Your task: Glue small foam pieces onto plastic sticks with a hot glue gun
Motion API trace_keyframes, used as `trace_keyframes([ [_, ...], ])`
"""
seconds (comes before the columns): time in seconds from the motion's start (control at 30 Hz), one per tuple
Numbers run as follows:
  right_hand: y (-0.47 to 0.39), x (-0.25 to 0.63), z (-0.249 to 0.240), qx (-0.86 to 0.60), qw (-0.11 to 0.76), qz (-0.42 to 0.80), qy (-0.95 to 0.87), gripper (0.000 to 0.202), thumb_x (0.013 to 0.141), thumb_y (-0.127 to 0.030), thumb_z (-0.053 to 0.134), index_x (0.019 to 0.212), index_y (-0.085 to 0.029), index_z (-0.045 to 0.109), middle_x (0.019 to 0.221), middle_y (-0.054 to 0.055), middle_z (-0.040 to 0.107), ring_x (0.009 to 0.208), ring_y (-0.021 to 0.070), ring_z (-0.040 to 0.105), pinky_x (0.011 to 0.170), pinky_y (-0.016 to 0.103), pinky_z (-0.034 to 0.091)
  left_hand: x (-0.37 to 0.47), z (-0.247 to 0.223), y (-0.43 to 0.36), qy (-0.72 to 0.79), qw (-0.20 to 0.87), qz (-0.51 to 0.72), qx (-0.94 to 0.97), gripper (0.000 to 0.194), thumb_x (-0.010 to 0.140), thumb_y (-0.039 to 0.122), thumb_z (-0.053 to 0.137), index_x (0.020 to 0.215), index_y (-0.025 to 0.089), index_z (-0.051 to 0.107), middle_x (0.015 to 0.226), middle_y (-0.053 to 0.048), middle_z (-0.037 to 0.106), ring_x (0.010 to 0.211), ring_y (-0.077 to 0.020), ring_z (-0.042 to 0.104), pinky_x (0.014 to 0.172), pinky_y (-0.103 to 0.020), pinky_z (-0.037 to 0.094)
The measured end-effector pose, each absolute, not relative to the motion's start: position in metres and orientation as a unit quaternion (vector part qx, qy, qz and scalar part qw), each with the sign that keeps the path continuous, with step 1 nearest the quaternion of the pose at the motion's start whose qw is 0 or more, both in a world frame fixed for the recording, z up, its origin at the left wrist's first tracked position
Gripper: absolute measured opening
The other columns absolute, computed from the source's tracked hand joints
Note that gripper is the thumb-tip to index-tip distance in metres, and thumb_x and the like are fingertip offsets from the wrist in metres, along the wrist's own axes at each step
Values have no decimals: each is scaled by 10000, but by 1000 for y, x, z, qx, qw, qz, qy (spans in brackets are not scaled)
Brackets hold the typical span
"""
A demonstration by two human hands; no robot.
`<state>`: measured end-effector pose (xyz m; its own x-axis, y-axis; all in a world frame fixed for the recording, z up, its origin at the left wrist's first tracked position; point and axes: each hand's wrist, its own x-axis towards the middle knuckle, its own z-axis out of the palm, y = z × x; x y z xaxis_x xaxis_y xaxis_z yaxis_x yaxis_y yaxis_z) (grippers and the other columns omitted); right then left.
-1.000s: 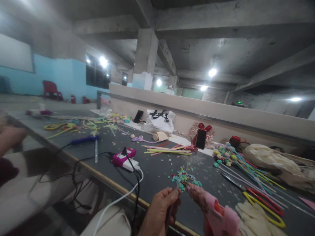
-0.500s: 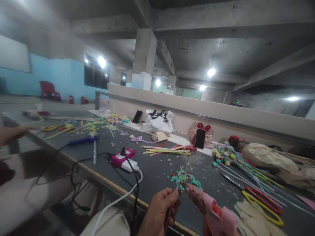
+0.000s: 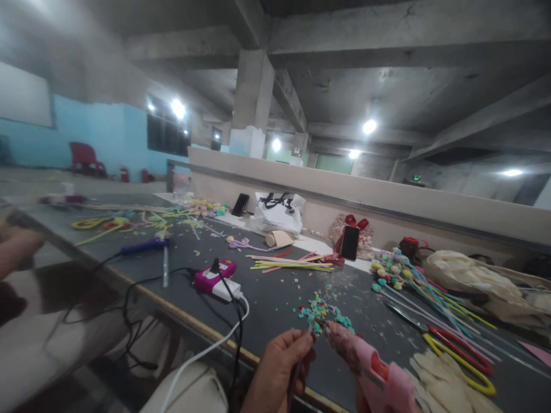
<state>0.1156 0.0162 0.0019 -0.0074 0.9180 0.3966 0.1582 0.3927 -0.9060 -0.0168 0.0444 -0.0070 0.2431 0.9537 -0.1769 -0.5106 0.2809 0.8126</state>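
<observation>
My left hand (image 3: 282, 364) pinches a thin purplish stem (image 3: 310, 328) between thumb and fingers near the table's front edge. To its right, a pink glue gun (image 3: 373, 361) with a crusted brownish front points at the stem's upper end. My right hand (image 3: 360, 400) is wrapped around the glue gun from below, mostly hidden by it. The nozzle is very close to the stem tip; whether they touch is unclear. Just beyond both hands lies a pile of small teal, yellow and red bits (image 3: 321, 310).
Fuzzy stems (image 3: 293, 263), a magenta power strip (image 3: 215, 275) with cables, and a blue glue gun (image 3: 144, 246) lie on the dark table (image 3: 267, 304). Red-and-yellow-handled scissors (image 3: 460, 350), a cream glove (image 3: 443, 370) and pompom stems (image 3: 400, 272) are at right. Another person's hand (image 3: 19, 249) shows far left.
The other person's hand at the far left has drawn back and down from the table edge. My hands, the stem and the pink glue gun stay almost still.
</observation>
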Motion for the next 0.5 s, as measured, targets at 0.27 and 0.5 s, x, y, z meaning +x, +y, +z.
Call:
trace_keyframes([
  [0.27,50,108,-6,-398,582,354,-614,243,680,-438,541,622,-217,621,597,11,644,690,218,600,560,310,490,-18,-6,41,349,707,514,337,306,546,408,639,509,158,465,400,80,399,331,-23,256,329,-163,139],
  [0.5,53,103,-4,-349,612,385,-597,136,573,-344,650,545,-217,609,496,18,608,599,226,598,456,295,473,-17,-8,44,348,720,505,325,308,535,410,645,523,157,468,405,85,402,331,-20,253,331,-161,129],
])
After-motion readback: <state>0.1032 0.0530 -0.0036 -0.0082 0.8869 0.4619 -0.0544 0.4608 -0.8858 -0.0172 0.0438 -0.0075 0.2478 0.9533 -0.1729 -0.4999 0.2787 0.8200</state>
